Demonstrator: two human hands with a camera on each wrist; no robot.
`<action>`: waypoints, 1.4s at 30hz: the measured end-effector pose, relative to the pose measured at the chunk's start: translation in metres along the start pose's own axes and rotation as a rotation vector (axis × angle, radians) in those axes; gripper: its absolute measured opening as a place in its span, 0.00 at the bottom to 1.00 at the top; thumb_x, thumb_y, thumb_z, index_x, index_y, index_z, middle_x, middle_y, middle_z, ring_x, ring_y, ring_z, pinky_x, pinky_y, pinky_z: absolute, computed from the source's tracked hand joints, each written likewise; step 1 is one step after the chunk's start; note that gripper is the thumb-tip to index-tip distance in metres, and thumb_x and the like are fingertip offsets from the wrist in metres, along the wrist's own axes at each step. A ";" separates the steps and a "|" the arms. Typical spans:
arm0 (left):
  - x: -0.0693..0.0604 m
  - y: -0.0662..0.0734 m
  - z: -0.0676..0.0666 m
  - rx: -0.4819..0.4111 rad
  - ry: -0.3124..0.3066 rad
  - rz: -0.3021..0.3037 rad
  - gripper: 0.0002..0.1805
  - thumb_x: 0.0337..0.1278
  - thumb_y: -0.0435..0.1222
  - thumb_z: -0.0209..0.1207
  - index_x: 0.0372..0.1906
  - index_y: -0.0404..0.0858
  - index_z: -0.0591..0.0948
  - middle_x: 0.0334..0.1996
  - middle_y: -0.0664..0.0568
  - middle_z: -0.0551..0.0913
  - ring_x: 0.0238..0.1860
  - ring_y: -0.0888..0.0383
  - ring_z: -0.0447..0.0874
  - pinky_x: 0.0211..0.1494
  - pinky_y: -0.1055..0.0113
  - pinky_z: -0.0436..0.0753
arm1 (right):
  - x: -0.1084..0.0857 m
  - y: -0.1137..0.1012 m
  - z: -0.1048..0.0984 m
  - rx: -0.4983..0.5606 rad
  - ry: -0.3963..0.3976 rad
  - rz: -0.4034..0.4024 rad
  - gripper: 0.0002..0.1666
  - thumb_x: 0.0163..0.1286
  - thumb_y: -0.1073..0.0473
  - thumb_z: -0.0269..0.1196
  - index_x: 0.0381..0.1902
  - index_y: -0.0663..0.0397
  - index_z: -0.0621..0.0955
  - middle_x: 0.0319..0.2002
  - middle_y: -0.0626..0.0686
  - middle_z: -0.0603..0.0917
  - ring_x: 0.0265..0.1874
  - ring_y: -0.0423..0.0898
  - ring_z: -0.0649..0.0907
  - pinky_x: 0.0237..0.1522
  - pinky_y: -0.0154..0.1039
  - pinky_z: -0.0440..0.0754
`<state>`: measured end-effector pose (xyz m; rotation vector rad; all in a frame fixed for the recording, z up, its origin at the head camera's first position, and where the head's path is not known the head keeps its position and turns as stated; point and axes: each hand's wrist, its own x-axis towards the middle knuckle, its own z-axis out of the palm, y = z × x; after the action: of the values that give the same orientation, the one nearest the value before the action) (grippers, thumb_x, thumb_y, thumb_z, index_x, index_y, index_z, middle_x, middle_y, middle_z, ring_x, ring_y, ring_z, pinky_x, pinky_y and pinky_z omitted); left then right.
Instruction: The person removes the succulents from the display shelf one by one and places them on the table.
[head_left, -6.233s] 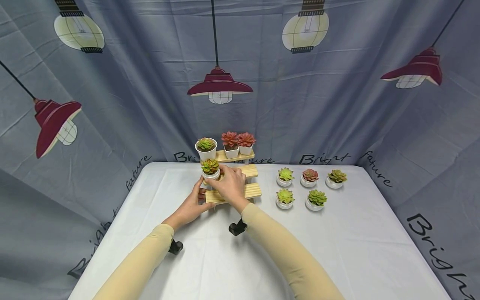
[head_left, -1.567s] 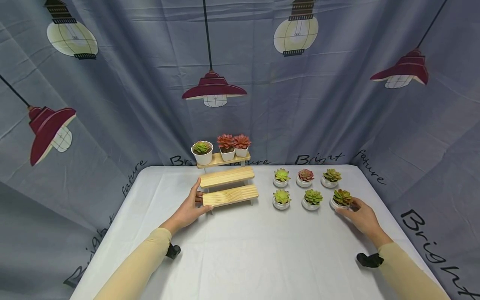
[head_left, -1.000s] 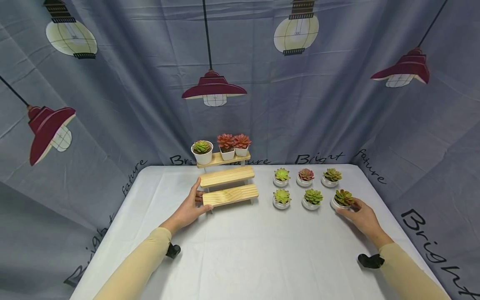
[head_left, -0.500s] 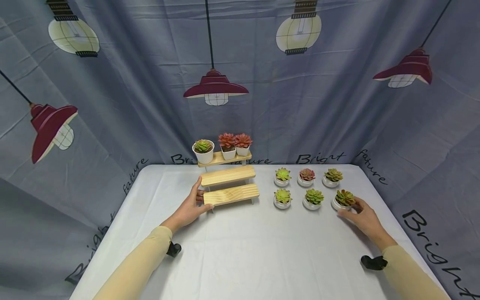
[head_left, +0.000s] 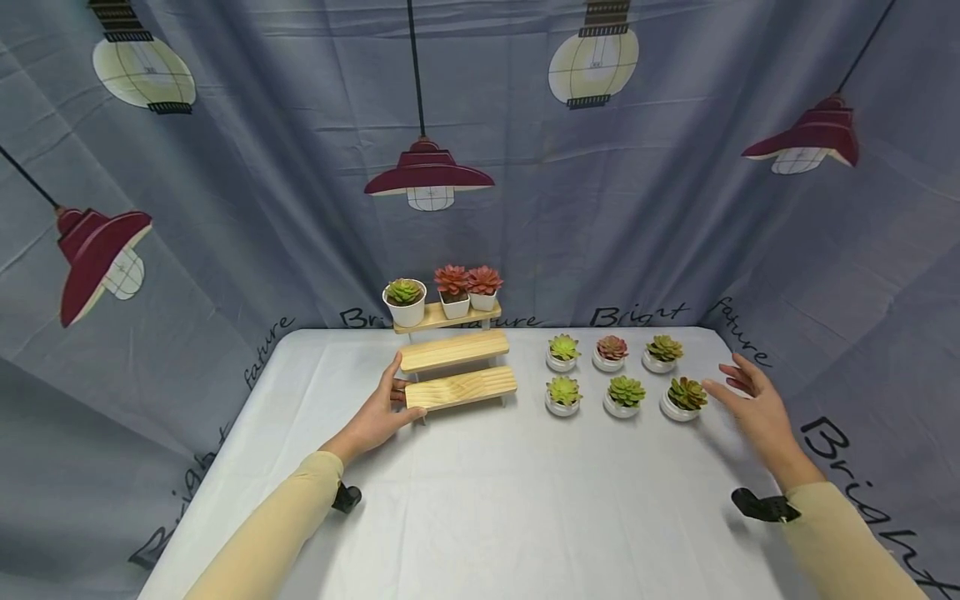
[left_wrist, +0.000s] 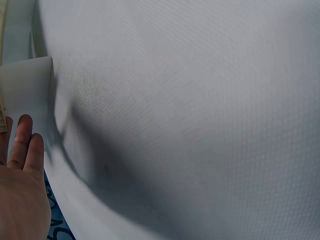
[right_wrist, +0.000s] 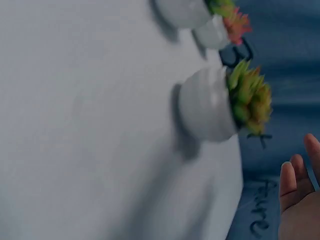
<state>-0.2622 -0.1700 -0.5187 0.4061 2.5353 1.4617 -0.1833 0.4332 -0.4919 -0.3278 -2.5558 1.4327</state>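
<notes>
My left hand [head_left: 375, 421] grips the left end of the three-tier wooden stand [head_left: 461, 389], thumb on the front of the lowest shelf; the left wrist view shows several fingers of the hand [left_wrist: 22, 185] beside the stand's pale side. To the right, my right hand [head_left: 765, 417] is raised with spread fingers, holding nothing, just right of the front-right succulent [head_left: 687, 394] in its round white pot. In the right wrist view that pot [right_wrist: 207, 105] stands apart from the hand [right_wrist: 300, 195].
On the stand's top shelf are a green succulent [head_left: 405, 302] and two red ones [head_left: 453, 287]. Several more small potted succulents [head_left: 625, 394] stand in two rows on the white table [head_left: 525, 500]. A patterned grey-blue curtain [head_left: 300, 208] hangs behind.
My right hand has let go of the front-right pot and moved right and slightly back. Before that it carried this pot from the stand's middle shelf to the table. The left hand keeps its place.
</notes>
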 end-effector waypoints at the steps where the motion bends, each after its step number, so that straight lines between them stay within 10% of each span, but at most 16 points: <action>1: 0.000 0.000 0.000 0.000 0.000 0.001 0.63 0.62 0.45 0.71 0.83 0.58 0.33 0.67 0.40 0.69 0.62 0.44 0.74 0.66 0.45 0.73 | 0.001 -0.006 0.001 0.011 0.009 -0.018 0.56 0.73 0.38 0.64 0.85 0.42 0.45 0.78 0.61 0.60 0.74 0.61 0.60 0.63 0.46 0.69; 7: 0.001 -0.002 0.000 0.003 -0.003 0.006 0.63 0.63 0.46 0.71 0.83 0.57 0.33 0.67 0.40 0.70 0.62 0.45 0.74 0.67 0.45 0.72 | 0.008 -0.042 0.016 0.070 0.024 -0.129 0.49 0.73 0.43 0.65 0.83 0.42 0.55 0.76 0.59 0.64 0.69 0.56 0.63 0.47 0.21 0.67; 25: -0.001 0.002 0.000 0.010 0.005 -0.003 0.62 0.64 0.45 0.70 0.83 0.56 0.33 0.67 0.41 0.70 0.61 0.45 0.74 0.66 0.45 0.72 | 0.052 -0.148 0.118 0.308 -0.141 -0.299 0.49 0.71 0.45 0.69 0.82 0.41 0.58 0.75 0.52 0.66 0.66 0.55 0.68 0.56 0.42 0.71; 42: 0.000 0.001 0.000 0.013 0.003 -0.008 0.63 0.63 0.46 0.71 0.83 0.57 0.33 0.67 0.42 0.70 0.61 0.45 0.74 0.66 0.46 0.73 | 0.077 -0.174 0.199 0.293 -0.256 -0.249 0.57 0.64 0.36 0.72 0.82 0.47 0.59 0.73 0.52 0.68 0.74 0.57 0.61 0.69 0.60 0.66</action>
<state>-0.2618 -0.1695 -0.5174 0.3950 2.5475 1.4445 -0.3285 0.2049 -0.4406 0.2246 -2.4081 1.8103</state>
